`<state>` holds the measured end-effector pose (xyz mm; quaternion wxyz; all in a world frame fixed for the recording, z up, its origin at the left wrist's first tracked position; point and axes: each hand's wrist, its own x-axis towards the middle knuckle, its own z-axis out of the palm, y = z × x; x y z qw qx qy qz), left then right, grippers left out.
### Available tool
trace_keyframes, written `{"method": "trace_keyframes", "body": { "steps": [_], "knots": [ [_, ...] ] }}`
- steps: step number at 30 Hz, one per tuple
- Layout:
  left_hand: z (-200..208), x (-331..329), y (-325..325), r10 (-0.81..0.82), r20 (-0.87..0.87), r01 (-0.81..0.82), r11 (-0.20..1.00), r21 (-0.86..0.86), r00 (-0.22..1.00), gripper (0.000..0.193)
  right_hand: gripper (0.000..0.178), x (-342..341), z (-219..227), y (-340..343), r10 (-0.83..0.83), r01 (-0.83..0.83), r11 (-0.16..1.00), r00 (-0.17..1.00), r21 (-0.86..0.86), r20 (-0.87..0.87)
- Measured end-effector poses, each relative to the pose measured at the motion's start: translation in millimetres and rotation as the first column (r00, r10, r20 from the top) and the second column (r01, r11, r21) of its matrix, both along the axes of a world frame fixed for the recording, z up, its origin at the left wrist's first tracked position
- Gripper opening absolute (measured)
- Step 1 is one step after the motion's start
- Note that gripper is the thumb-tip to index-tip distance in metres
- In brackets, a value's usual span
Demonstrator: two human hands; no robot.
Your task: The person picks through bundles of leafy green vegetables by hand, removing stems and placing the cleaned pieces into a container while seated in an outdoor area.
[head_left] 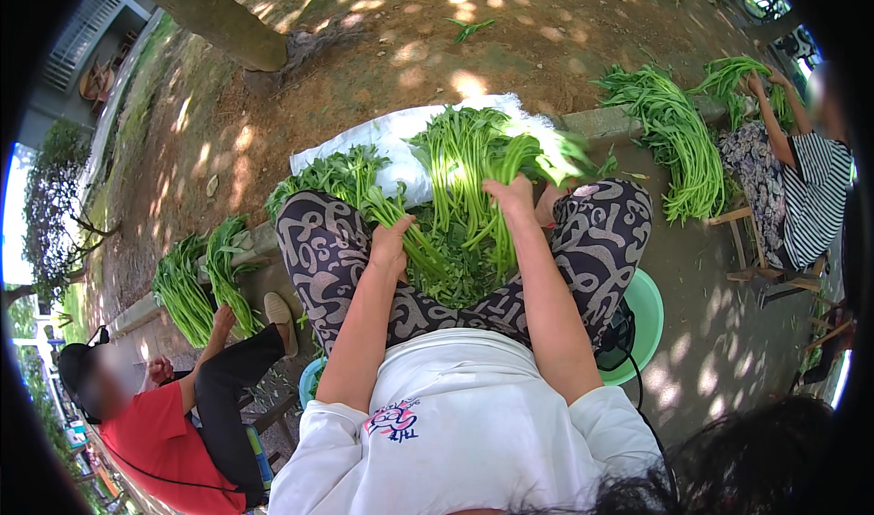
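Two handfuls of leafy green stems (pixel 514 156) between two patterned knees (pixel 320 242).
Two bunches (pixel 182 292) by the curb (pixel 137 315); left hand (pixel 391 244) curled round stems, slanting long-ways, with leaves up-left; room between hands; one white sheet (pixel 387 134), far edge on dirt (pixel 364 82); right hand (pixel 513 196) curled round more stems, with blurry tops up-right; one green basin (pixel 652 319), round edge beside a knee.
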<state>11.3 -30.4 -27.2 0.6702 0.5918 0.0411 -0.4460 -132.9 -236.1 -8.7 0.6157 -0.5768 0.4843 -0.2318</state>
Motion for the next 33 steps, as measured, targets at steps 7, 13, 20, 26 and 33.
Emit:
{"method": "trace_keyframes", "body": {
  "steps": [7,13,20,26,33],
  "knots": [
    [21.8,-16.8,-5.6,-0.197,-0.045,0.190,0.974,-0.123,0.979,0.023,0.033,15.8,17.5,54.3,0.500,-0.524,0.829,0.851,0.196,0.160],
    [28.9,-19.3,-6.6,-0.154,-0.022,0.151,0.982,-0.110,0.988,0.026,0.042,17.9,20.2,66.1,0.618,-0.634,0.773,0.763,0.034,0.188],
    [31.3,-21.7,-5.7,-0.215,0.038,0.216,0.976,-0.020,0.976,0.021,0.023,14.8,20.1,60.4,0.554,-0.572,0.809,0.819,0.138,0.149],
    [27.7,-18.6,-5.3,-0.266,0.177,0.262,0.964,0.044,0.948,0.017,0.020,14.9,20.6,59.8,0.592,-0.613,0.754,0.790,0.235,0.161],
    [15.8,-9.9,0.7,-0.309,0.223,0.267,0.943,0.198,0.925,0.012,0.014,14.9,26.6,43.2,0.460,-0.433,0.868,0.885,0.242,-0.066]
  ]
}}
